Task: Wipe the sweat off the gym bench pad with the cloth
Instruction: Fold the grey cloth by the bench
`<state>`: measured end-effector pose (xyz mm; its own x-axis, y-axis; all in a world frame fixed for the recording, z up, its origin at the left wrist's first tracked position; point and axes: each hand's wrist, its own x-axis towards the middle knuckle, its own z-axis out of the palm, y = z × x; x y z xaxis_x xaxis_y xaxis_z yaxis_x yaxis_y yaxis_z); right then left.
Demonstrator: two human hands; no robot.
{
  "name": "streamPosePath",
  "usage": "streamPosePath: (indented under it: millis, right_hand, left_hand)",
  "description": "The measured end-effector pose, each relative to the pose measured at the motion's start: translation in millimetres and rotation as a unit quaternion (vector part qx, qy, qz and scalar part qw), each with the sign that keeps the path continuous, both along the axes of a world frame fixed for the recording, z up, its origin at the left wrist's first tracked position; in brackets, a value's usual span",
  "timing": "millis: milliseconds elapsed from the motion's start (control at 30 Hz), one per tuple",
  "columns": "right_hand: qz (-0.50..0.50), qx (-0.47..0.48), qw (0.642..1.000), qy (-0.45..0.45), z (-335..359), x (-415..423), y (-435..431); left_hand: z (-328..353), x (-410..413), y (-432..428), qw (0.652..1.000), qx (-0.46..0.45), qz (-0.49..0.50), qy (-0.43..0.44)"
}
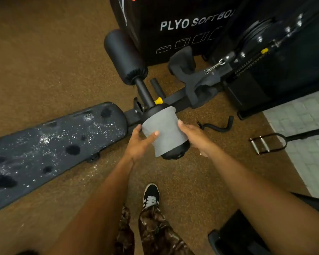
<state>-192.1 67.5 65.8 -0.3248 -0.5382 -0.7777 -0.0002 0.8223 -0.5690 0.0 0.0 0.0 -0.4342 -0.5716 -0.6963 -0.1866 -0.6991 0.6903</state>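
Observation:
A grey cloth (pixel 164 126) lies draped over the near black foam roller (pixel 173 153) at the end of the bench. My left hand (pixel 140 142) is at the cloth's left side, its thumb lying on the fabric. My right hand (pixel 195 137) is against the cloth's right side, fingertips touching it. The long black bench pad (pixel 50 144) stretches away to the left, wet with shiny droplets and dark spots.
A second foam roller (pixel 123 56) sticks out behind the bench frame. A black plyo soft box (pixel 173 24) and a cable machine (pixel 265 52) stand at the back. Cable handles (pixel 265 144) and a curved bar (pixel 219 126) lie on the brown floor at right.

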Motion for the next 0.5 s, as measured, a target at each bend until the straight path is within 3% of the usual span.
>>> streamPosePath:
  millis: [67,300,500]
  right_hand:
    - [0.001,0.007,1.0,-0.023,-6.5,1.4,-5.4]
    - [-0.085,-0.043,0.995,-0.023,-24.8,-4.6,-17.7]
    - [-0.13,-0.047,0.988,-0.072,-30.9,-25.0,-20.9]
  left_hand:
    - [-5.6,-2.2,1.3,1.0,-0.007,0.019,0.016]
    - [-21.2,-5.0,-0.6,0.981,0.138,0.124,0.053]
    - [-23.0,-4.8,4.6,0.972,0.102,0.186,0.099]
